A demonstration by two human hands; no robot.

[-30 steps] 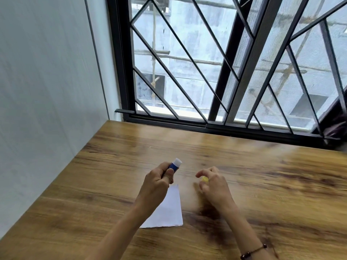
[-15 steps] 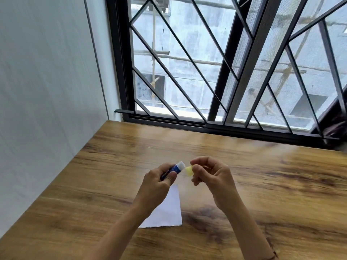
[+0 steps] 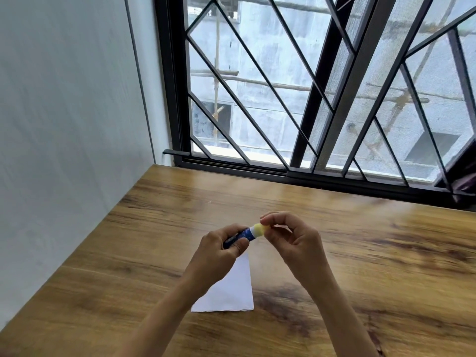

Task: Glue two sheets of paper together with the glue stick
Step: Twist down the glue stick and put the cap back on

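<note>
My left hand [image 3: 219,249] grips a blue glue stick [image 3: 244,235] above the wooden table [image 3: 128,266], its tip pointing right. My right hand [image 3: 291,240] pinches the yellow cap [image 3: 259,230], which sits against the white end of the stick. White paper [image 3: 231,289] lies flat on the table below my left hand, partly hidden by my wrist. I cannot tell whether it is one sheet or two stacked.
A pale wall [image 3: 64,124] runs along the table's left side. A black-framed window with a diagonal metal grille [image 3: 309,99] stands behind the table's far edge.
My right hand rose from the table with the yellow cap and brought it to the glue stick's tip. The stick tilted more level, pointing right.
</note>
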